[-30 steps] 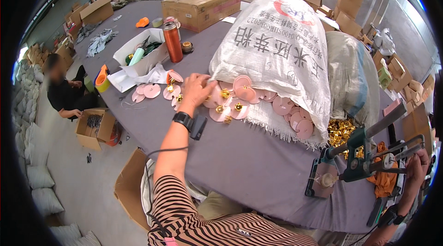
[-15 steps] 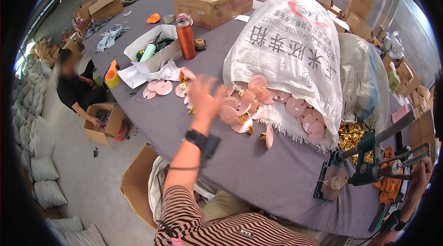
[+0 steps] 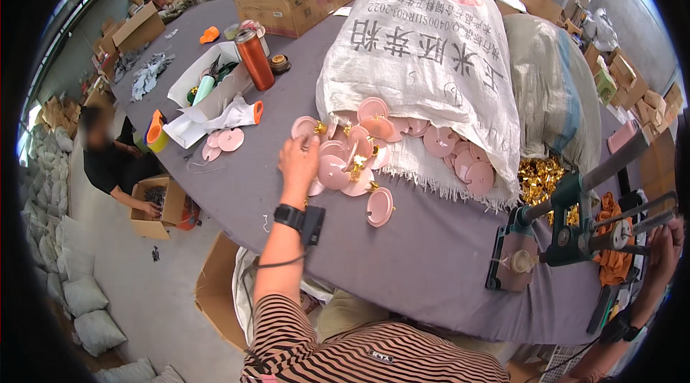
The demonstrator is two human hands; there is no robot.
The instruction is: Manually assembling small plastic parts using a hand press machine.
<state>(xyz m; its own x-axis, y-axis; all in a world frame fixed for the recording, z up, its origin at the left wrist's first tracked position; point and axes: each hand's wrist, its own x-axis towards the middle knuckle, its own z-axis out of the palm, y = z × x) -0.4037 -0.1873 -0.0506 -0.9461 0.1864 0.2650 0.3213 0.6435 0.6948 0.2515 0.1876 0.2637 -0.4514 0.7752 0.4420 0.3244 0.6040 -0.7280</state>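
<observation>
1. Head view: left hand [image 3: 298, 162] is reaching into the heap of pink discs [image 3: 374, 149] spilling from the white woven sack [image 3: 424, 45] – fingers loosely curled on a disc, grip not clearly closed.
2. Compared with half a second ago, this hand is lying lower on the pile – it was lifted, fingers spread.
3. Right hand [image 3: 665, 250] is sitting at far right beside the green hand press [image 3: 575, 228]; cannot tell its grip.
4. Judgement: another disc is being picked.
</observation>
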